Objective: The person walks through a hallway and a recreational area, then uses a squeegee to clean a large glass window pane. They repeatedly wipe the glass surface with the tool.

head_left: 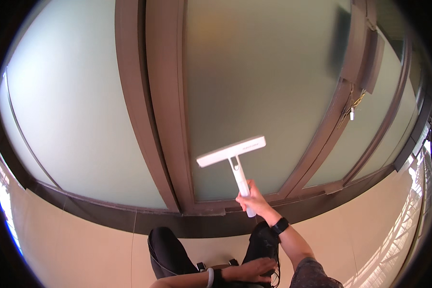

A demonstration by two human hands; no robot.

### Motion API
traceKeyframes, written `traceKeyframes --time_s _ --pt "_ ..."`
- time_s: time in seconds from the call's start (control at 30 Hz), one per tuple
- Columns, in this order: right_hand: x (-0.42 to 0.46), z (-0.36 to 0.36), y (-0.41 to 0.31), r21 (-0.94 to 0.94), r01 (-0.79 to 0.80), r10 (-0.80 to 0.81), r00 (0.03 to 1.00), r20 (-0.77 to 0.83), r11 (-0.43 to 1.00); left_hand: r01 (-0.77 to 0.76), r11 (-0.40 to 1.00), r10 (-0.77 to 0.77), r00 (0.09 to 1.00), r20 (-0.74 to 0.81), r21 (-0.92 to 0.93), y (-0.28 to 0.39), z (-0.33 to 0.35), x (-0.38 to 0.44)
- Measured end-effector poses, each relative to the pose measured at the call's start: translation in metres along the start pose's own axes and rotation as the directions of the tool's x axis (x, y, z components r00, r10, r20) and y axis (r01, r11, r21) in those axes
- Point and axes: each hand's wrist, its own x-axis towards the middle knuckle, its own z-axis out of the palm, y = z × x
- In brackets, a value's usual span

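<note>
My right hand (pixel 252 201) is closed around the handle of a white squeegee (pixel 232 150). The squeegee's wide head tilts up to the right and lies in front of the lower part of a frosted glass door panel (pixel 259 90). Across my lap, near my right thigh, lies my left hand (pixel 253 269), its fingers loosely extended and holding nothing. Dark bands are on both wrists.
Brown metal frames (pixel 165 90) divide the frosted panels. A chain (pixel 358 99) with a small white tag hangs from the door handle at right. A dark sill (pixel 194 226) runs along the base, bordering the beige tiled floor (pixel 93 244).
</note>
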Motion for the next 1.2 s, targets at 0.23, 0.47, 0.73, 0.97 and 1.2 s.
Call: traceKeyframes --time_s 0.23,0.47,0.73,0.97,1.2 --pt "0.015 0.005 -0.123 -0.022 0.308 -0.309 0.944 -0.117 0.951 0.215 0.907 -0.020 0.881 0.472 -0.361 0.044 -0.006 -0.014" --pt "0.058 -0.004 -0.201 -0.088 0.505 -0.513 0.840 -0.180 0.858 0.177 0.936 0.017 0.840 0.542 -0.304 0.015 0.026 -0.015" --pt "0.056 0.009 -0.189 -0.089 0.443 -0.452 0.874 -0.178 0.892 0.151 0.939 0.050 0.829 0.557 -0.309 0.010 0.037 -0.012" --pt "0.049 0.013 -0.186 -0.105 0.463 -0.475 0.863 -0.173 0.880 0.123 0.935 0.095 0.816 0.570 -0.332 0.011 0.040 -0.020" --pt "0.043 0.012 -0.194 -0.187 0.431 -0.465 0.857 -0.223 0.883 0.073 0.931 0.158 0.802 0.576 -0.357 0.015 0.035 -0.030"
